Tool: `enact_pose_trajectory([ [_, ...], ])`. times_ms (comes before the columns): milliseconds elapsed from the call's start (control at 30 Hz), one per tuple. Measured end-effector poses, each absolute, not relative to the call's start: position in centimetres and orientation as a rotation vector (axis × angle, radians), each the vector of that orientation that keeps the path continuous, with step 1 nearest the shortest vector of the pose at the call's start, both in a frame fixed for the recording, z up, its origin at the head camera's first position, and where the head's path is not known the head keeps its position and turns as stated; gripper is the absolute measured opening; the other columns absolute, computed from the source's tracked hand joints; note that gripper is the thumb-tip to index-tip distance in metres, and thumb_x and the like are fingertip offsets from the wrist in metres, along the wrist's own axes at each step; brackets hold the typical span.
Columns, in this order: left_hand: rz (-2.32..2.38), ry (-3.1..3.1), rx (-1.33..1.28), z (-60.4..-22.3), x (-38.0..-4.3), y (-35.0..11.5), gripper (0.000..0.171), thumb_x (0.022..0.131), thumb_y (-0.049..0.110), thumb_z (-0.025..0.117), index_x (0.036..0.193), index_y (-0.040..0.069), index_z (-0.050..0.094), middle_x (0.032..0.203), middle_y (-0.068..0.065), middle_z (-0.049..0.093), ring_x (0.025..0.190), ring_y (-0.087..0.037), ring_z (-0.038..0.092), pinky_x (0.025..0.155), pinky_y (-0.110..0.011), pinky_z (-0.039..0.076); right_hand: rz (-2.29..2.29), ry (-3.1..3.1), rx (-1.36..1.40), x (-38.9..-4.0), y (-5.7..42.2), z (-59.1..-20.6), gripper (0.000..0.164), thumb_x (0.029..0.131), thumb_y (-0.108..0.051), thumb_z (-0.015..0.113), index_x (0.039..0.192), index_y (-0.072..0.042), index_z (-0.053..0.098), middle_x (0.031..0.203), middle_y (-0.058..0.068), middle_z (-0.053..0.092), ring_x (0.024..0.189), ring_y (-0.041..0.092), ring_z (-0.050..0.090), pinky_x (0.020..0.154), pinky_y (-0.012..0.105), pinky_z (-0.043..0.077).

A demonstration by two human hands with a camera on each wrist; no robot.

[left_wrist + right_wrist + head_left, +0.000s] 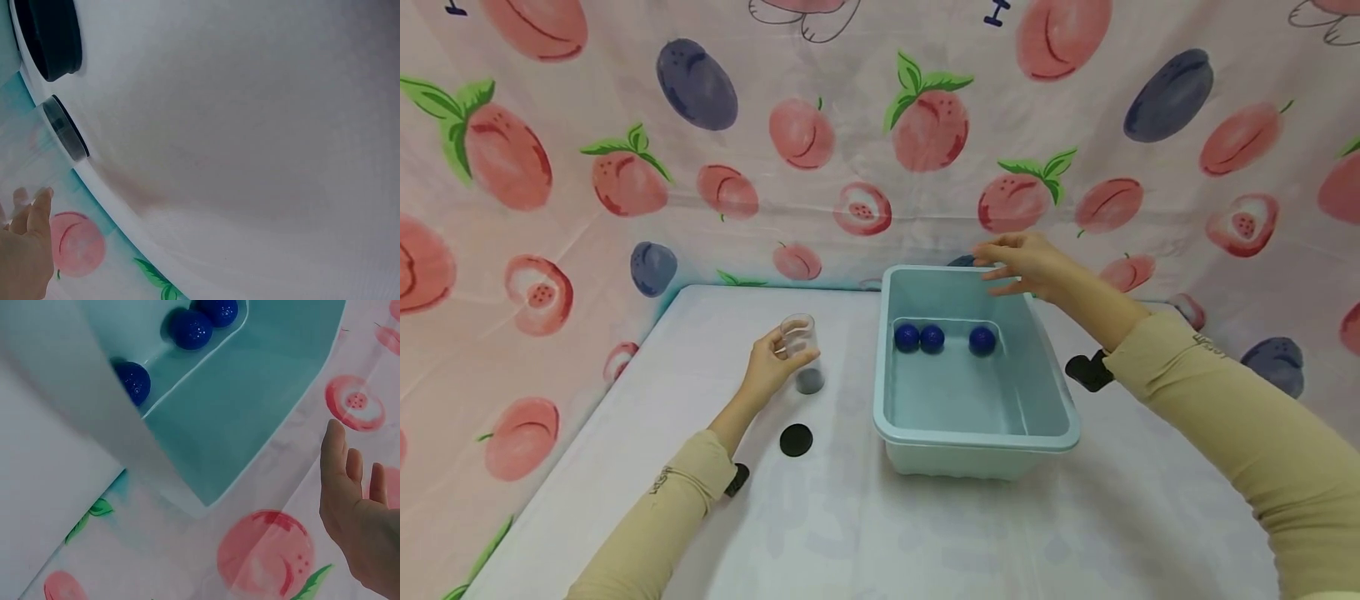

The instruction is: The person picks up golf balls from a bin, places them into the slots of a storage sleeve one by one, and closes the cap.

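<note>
My left hand (pixel 767 364) grips a clear plastic jar (pixel 800 337) with a dark bottom, its fingers and thumb around the side. In the left wrist view the jar (pixel 59 128) shows its dark base over the white table, and part of the hand (pixel 28 240) appears beside it. Over the far right rim of a light-blue plastic tub (pixel 977 435) hovers my right hand (pixel 1022 265), fingers loosely extended and holding nothing. Inside the tub lie three blue balls: two side by side (pixel 919 337) at the far left and one ball (pixel 982 340) further right.
A round black lid (pixel 796 440) lies on the white table (pixel 820 533) in front of the jar. Behind the table hangs a fruit-print cloth (pixel 820 75). Black wrist devices (pixel 1090 372) show by both sleeves.
</note>
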State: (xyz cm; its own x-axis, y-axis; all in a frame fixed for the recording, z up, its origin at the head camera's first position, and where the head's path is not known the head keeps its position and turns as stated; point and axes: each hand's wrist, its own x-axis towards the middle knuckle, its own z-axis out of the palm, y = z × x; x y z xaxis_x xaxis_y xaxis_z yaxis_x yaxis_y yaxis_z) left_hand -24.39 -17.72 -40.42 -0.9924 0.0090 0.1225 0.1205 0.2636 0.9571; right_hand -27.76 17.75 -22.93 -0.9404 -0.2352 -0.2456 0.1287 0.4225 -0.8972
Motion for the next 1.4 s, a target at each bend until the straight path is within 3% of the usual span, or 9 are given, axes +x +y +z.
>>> enact_pose_trajectory([
  [400, -1.893, -2.424, -0.097, -40.5, -24.6, -17.8, 0.050, 0.083, 0.010, 0.072, 0.128, 0.004, 0.053, 0.132, -0.023, 0.054, 0.120, -0.035, 0.054, 0.074, -0.009, 0.048, -1.548, 2.315, -0.048, -29.3, 15.6, -24.0, 0.053, 0.096, -0.034, 0.052, 0.137, -0.001, 0.040, 0.136, 0.020, 0.046, 0.114, 0.027, 0.054, 0.100, 0.045, 0.045],
  [667, -1.893, -2.416, -0.116, -40.7, -24.6, -17.8, 0.050, 0.082, 0.014, 0.073, 0.127, 0.007, 0.054, 0.132, -0.019, 0.055, 0.119, -0.033, 0.056, 0.077, -0.011, 0.050, -1.575, 2.302, -0.022, -30.1, 14.8, -25.0, 0.039, 0.097, -0.026, 0.050, 0.128, -0.001, 0.048, 0.117, 0.013, 0.052, 0.089, 0.016, 0.058, 0.095, 0.043, 0.050],
  [767, -1.889, -2.407, -0.123, -40.7, -24.6, -17.8, 0.049, 0.082, 0.015, 0.074, 0.126, 0.007, 0.055, 0.130, -0.019, 0.057, 0.117, -0.034, 0.057, 0.076, -0.013, 0.051, -1.566, 2.300, -0.004, -30.4, 14.5, -25.6, 0.036, 0.097, -0.024, 0.050, 0.125, -0.001, 0.050, 0.113, 0.013, 0.054, 0.093, 0.020, 0.059, 0.095, 0.044, 0.050],
  [867, -1.881, -2.411, -0.105, -40.8, -24.6, -17.9, 0.048, 0.081, 0.014, 0.074, 0.125, 0.008, 0.056, 0.129, -0.018, 0.058, 0.115, -0.033, 0.058, 0.075, -0.012, 0.051, -1.552, 2.292, 0.027, -30.8, 14.3, -26.3, 0.039, 0.096, -0.024, 0.052, 0.127, 0.001, 0.049, 0.114, 0.014, 0.055, 0.098, 0.023, 0.059, 0.097, 0.046, 0.048],
  [1033, -1.880, -2.416, -0.100, -41.0, -24.6, -18.0, 0.049, 0.081, 0.014, 0.074, 0.126, 0.009, 0.056, 0.131, -0.017, 0.056, 0.117, -0.032, 0.058, 0.076, -0.013, 0.051, -1.548, 2.280, 0.096, -31.4, 14.3, -27.6, 0.045, 0.095, -0.022, 0.054, 0.133, 0.001, 0.045, 0.116, 0.015, 0.055, 0.084, 0.016, 0.061, 0.098, 0.047, 0.047],
  [1133, -1.881, -2.421, -0.104, -40.9, -24.6, -17.9, 0.049, 0.081, 0.014, 0.074, 0.126, 0.009, 0.056, 0.132, -0.017, 0.055, 0.118, -0.032, 0.057, 0.076, -0.013, 0.051, -1.538, 2.262, 0.114, -31.6, 14.3, -28.3, 0.047, 0.095, -0.021, 0.054, 0.135, 0.001, 0.043, 0.126, 0.019, 0.052, 0.099, 0.026, 0.062, 0.100, 0.047, 0.045],
  [1267, -1.876, -2.429, -0.094, -40.8, -24.4, -17.9, 0.050, 0.082, 0.016, 0.074, 0.127, 0.009, 0.055, 0.133, -0.017, 0.054, 0.120, -0.032, 0.056, 0.077, -0.012, 0.050, -1.526, 2.229, 0.097, -31.7, 14.1, -29.2, 0.047, 0.097, -0.018, 0.050, 0.138, 0.003, 0.040, 0.141, 0.026, 0.040, 0.129, 0.040, 0.043, 0.103, 0.049, 0.042],
  [1400, -1.874, -2.430, -0.071, -40.7, -24.4, -17.8, 0.050, 0.082, 0.017, 0.074, 0.128, 0.010, 0.055, 0.131, -0.017, 0.056, 0.119, -0.032, 0.056, 0.075, -0.010, 0.049, -1.519, 2.220, 0.071, -31.9, 13.9, -30.2, 0.046, 0.098, -0.015, 0.045, 0.138, 0.006, 0.037, 0.142, 0.030, 0.037, 0.131, 0.044, 0.039, 0.105, 0.052, 0.039],
])
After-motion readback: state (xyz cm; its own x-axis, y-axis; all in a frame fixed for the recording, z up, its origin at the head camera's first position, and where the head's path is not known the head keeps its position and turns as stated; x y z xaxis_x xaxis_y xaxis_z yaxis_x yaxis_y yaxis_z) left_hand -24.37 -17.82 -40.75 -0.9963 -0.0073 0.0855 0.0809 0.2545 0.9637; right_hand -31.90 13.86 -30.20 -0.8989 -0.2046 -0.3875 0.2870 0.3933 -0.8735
